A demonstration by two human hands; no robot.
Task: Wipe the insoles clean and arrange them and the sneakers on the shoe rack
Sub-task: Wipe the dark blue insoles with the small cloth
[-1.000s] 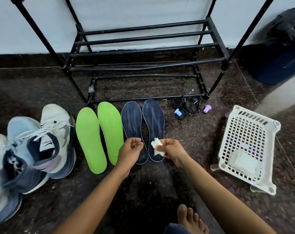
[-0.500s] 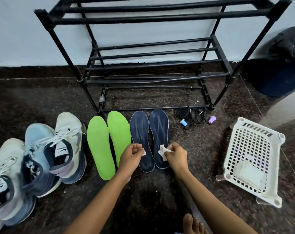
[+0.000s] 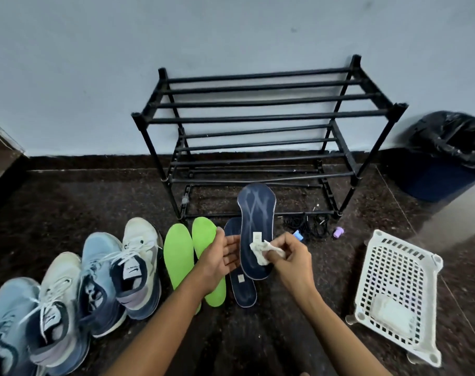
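The person's left grip [image 3: 220, 256] is spread out, with straight fingers that reach behind the left edge of one dark blue insole [image 3: 258, 207] and hold it up off the floor [image 3: 68, 199]. The insole's toe end points up, in front of the low bars of the black shoe rack [image 3: 258, 112]. The right grip [image 3: 293, 256] is pinched tight on a small white wipe [image 3: 260, 252] and presses it on the middle of that insole. The other dark blue insole [image 3: 243, 291] lies flat on the floor just under the raised one. Two green insoles [image 3: 176, 256] lie side by side just left of it, partly behind the left arm. Four sneakers [image 3: 138, 267] stand in a row further left. A white basket [image 3: 399, 267] sits on the right.
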